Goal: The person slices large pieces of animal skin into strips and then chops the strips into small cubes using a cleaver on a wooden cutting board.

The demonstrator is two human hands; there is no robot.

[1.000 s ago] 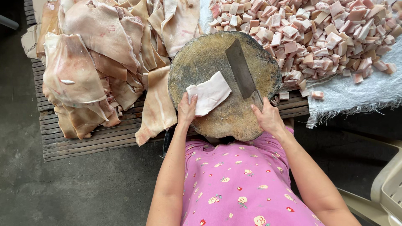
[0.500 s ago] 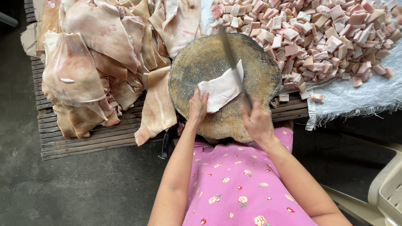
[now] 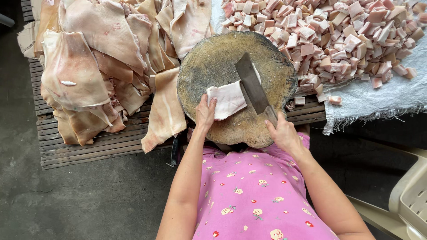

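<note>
Left hand: fingers flat on the near-left edge of a pale slab of pork skin, pinning it to the block. Right hand: closed round the handle of a cleaver, whose blade lies across the slab's right side, tilted toward the upper left. Block: round, worn wood, its near rim over the person's lap; slab at its centre, bare wood all round it, widest at the far and left parts. Heap: large uncut skin sheets, left of the block, one sheet hanging down beside the block's left rim and touching it, close to the left wrist. Cubes: a pile of cut pink-and-white pieces, right and beyond the block, crowding its far-right rim; a few strays near the right edge. Sheet: white woven cloth under the cubes, frayed near edge. Pallet: slatted wood beneath heap and block. Floor: grey concrete, open to the left of the person. Chair: beige plastic, lower right, just beside the right elbow
</note>
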